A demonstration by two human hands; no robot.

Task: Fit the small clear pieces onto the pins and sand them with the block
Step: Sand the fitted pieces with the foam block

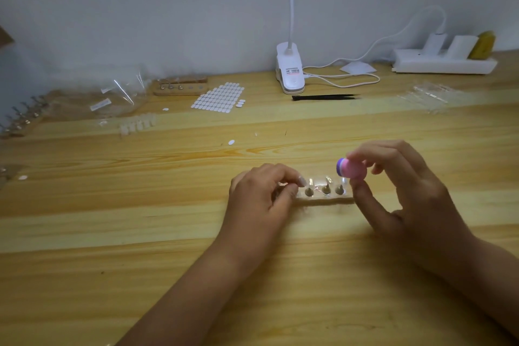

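Note:
A small wooden holder [323, 199] lies on the table in front of me, with three metal pins [325, 189] standing in it. Small clear pieces [328, 179] sit on the pins, faintly visible. My left hand [261, 194] rests at the holder's left end, its curled fingers holding that end; what lies under them is hidden. My right hand [404, 185] pinches a pink sanding block [351, 168] with a purple face, held just above the holder's right end.
At the back left lie clear plastic bags [118, 95], another wooden pin holder [179, 87], a sheet of white oval stickers [219, 98] and white tips [137, 123]. A clip lamp [289, 70], black tweezers [325, 97] and a power strip [443, 63] stand behind.

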